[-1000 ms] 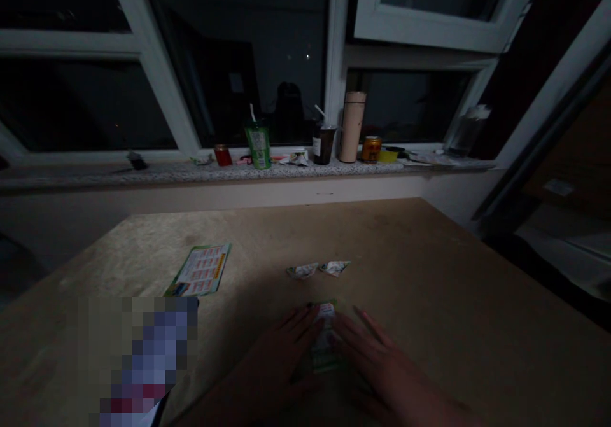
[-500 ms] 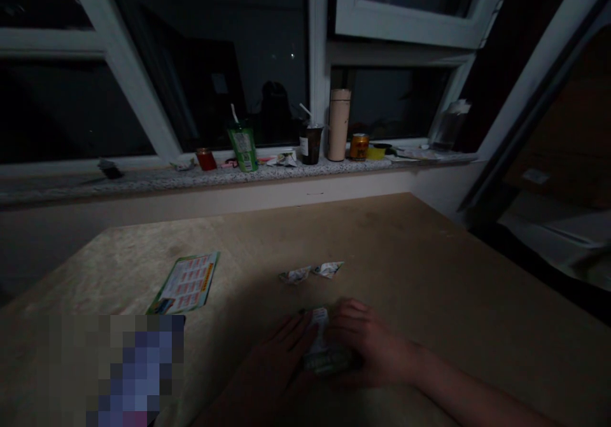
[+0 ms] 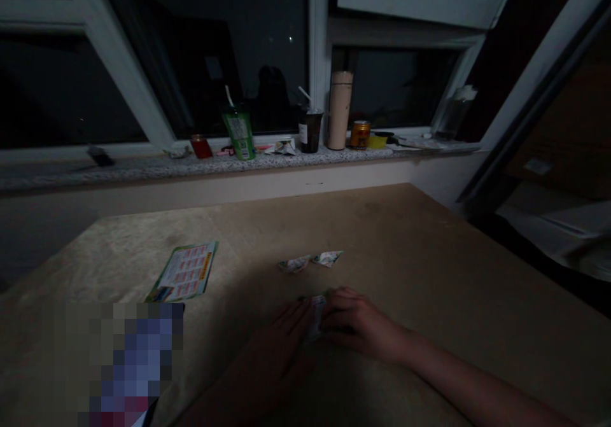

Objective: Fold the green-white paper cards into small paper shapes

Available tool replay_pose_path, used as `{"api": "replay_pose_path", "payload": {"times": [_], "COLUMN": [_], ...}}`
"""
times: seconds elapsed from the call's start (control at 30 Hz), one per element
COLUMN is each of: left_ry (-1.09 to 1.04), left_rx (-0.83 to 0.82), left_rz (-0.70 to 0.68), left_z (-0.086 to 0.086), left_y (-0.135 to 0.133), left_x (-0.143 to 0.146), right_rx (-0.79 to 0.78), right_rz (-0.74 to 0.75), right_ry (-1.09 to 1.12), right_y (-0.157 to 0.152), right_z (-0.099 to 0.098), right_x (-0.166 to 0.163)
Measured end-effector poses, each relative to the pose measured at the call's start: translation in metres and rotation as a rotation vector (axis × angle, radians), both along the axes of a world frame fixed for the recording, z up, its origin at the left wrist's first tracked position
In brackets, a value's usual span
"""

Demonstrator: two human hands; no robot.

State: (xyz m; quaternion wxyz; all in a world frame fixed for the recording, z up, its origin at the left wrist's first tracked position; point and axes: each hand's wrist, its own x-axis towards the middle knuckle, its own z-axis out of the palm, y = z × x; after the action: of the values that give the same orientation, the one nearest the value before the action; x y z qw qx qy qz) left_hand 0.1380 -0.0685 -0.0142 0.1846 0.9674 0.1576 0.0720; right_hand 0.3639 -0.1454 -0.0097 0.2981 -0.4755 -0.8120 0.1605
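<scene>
A small folded printed paper (image 3: pixel 316 315) lies on the brown table (image 3: pixel 429 268) near its front edge, in deep shadow. My left hand (image 3: pixel 277 350) rests flat on the table with its fingers stretched out, the fingertips touching the paper's left edge. My right hand (image 3: pixel 356 324) lies curled over the paper's right side, fingers bent and pressing on it. Just beyond the hands sit two small folded paper pieces (image 3: pixel 310 261), side by side. A green and orange flyer (image 3: pixel 184 272) lies flat further left.
A stone windowsill (image 3: pixel 143 167) runs behind the table with a green drink carton (image 3: pixel 238 133), a dark cup with a straw (image 3: pixel 309 129), a tall beige flask (image 3: pixel 338 110), a red jar (image 3: pixel 200 146) and an orange can (image 3: pixel 359 135). A blurred patch covers the lower left.
My right hand has gone from lying flat beside the paper to curling over its right side. The paper looks narrower now. The view has tilted down slightly.
</scene>
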Motion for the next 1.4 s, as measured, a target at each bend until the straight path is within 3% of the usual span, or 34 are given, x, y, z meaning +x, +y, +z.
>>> {"api": "replay_pose_path", "payload": {"times": [0.13,0.33,0.53,0.67,0.77,0.93,1.4], "left_ry": [-0.041,-0.04,-0.004,-0.02,-0.037,-0.014,-0.034], "left_rx": [-0.083,-0.078,0.007,0.178,0.271,0.359,0.268], "left_rz": [0.091,0.073,0.049,0.172,0.198,0.129,0.113], "left_z": [0.0,0.005,0.012,0.007,-0.001,-0.011,-0.017], "left_y": [-0.001,-0.006,-0.01,-0.02,-0.032,-0.041,-0.036], "left_x": [-0.003,-0.002,0.002,0.003,0.002,0.001,0.001], "right_rx": [-0.051,-0.14,-0.157,-0.133,-0.089,-0.065,-0.071], "right_rz": [-0.07,-0.226,-0.344,-0.401,-0.411,-0.377,-0.383], "right_ry": [0.141,0.269,0.148,0.063,0.021,-0.026,-0.088], "right_y": [0.003,0.013,0.023,0.027,0.028,0.027,0.028], "right_z": [-0.006,-0.01,-0.005,-0.008,-0.013,-0.014,-0.018], "right_x": [0.0,-0.003,-0.009,-0.014,-0.017,-0.02,-0.022]}}
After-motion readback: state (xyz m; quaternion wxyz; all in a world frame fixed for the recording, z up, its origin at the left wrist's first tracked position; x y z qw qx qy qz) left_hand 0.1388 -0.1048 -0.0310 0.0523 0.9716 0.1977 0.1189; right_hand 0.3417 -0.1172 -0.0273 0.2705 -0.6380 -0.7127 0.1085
